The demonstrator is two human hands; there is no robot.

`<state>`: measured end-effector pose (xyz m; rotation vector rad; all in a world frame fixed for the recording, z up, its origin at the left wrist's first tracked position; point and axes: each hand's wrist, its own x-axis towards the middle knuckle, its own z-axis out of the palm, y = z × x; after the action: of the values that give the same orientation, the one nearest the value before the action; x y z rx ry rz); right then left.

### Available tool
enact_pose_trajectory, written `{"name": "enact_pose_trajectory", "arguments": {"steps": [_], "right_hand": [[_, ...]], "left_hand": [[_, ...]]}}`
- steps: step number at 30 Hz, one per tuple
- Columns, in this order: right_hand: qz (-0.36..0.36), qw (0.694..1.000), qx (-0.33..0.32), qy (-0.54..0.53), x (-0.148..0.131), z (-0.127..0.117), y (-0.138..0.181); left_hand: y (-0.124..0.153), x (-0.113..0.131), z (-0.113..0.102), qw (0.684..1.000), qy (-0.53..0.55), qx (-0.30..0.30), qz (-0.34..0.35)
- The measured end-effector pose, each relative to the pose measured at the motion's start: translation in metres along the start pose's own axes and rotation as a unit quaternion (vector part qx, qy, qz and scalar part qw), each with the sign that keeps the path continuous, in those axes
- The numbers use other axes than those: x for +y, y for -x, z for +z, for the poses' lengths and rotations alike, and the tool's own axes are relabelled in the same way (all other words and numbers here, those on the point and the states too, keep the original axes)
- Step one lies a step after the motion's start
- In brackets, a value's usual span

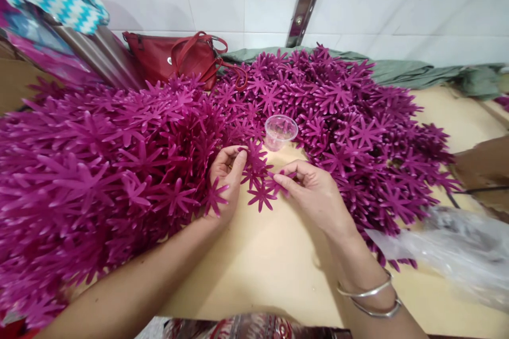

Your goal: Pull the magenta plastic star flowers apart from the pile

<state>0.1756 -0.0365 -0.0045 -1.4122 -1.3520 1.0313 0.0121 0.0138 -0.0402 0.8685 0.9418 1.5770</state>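
The right hand [318, 190] pinches a purple flower [275, 185] above the table [270, 270]; I can't tell if the left hand [226, 177] grips one. A clear cup [274, 142] sits just past them, its inside hard to see.

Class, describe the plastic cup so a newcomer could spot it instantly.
Find the pale table between the purple flower heaps. Look past the left hand and right hand to that gap's far end. The round cup there is see-through, unlike those opaque heaps around it.
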Motion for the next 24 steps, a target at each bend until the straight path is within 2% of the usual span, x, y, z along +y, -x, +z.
{"name": "enact_pose_trajectory", "arguments": {"steps": [6, 13, 19, 24], "right_hand": [[-0.017, 0.999, -0.010, 0.031, -0.007, 0.010, 0.000], [-0.016, 0.999, 0.019, 0.030, -0.007, 0.013, 0.002], [-0.030, 0.996, 0.007, 0.082, -0.010, 0.014, 0.009], [-0.034, 0.999, -0.017, 0.029, -0.008, 0.012, 0.006]], "left_hand": [[0.000, 0.000, 0.000, 1.000, 0.006, 0.000, -0.001], [0.000, 0.001, -0.001, 1.000, -0.008, -0.001, 0.007], [0.000, 0.001, -0.001, 1.000, -0.010, 0.001, 0.008], [0.000, 0.001, -0.001, 1.000, -0.024, 0.001, 0.005]]}}
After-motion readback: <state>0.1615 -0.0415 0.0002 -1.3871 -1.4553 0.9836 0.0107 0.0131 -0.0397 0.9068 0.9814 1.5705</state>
